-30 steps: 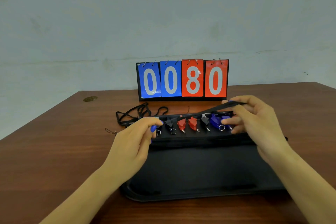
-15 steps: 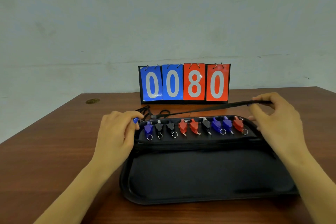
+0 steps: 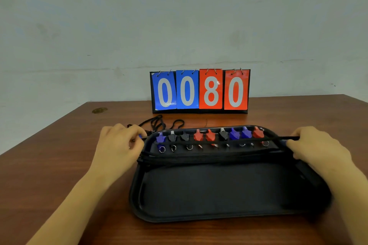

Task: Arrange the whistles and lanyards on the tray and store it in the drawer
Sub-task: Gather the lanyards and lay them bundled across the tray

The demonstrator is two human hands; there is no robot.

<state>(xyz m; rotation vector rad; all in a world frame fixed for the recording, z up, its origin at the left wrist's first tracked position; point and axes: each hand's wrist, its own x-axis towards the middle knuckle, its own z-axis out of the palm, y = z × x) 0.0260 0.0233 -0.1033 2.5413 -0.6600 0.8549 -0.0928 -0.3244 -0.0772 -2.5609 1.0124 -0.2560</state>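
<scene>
Left hand (image 3: 119, 145) at tray's left end, fingers curled, pinching black lanyard (image 3: 215, 142) end. Right hand (image 3: 316, 145) at right end, pinching other end. Lanyard stretched taut between hands, crossing row of nine whistles (image 3: 211, 136) (blue, black, red) along far edge of black tray (image 3: 219, 215). Flat lanyards (image 3: 199, 158) lie just below row. Loose lanyards (image 3: 159, 123) on wooden table (image 3: 49, 155) behind left hand. Flip scoreboard (image 3: 200, 90) beyond, reading 0080.

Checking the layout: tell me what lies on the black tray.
On the black plastic tray, nine whistles in a row along the far edge, a stretched black lanyard over them, laid lanyards in front. Under those, nothing shows.
</scene>
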